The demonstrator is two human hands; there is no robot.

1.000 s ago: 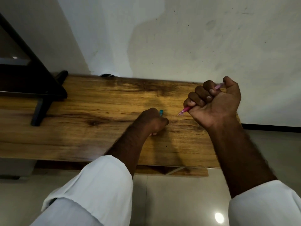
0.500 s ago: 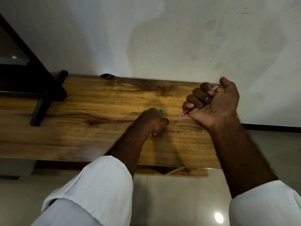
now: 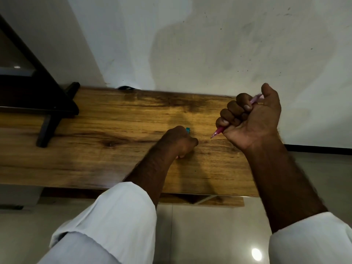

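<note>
My right hand [image 3: 251, 119] is curled into a fist round a pink pen [image 3: 219, 131], whose tip points down-left just above the wooden table [image 3: 114, 130]. Only the tip end and the top end by my thumb show. My left hand [image 3: 178, 142] rests fisted on the tabletop and grips a small teal thing [image 3: 188, 129], of which only a tip pokes out past the knuckles. The two hands are a short gap apart.
A black stand [image 3: 49, 115] with a slanted leg sits on the table's left end. A white wall [image 3: 209, 44] rises directly behind the table. Glossy tiled floor [image 3: 209, 235] lies below the near edge, with a lower shelf under the tabletop.
My right hand has drifted slightly left and down with the pen, bringing its tip closer to the tabletop. My left hand has stayed put.
</note>
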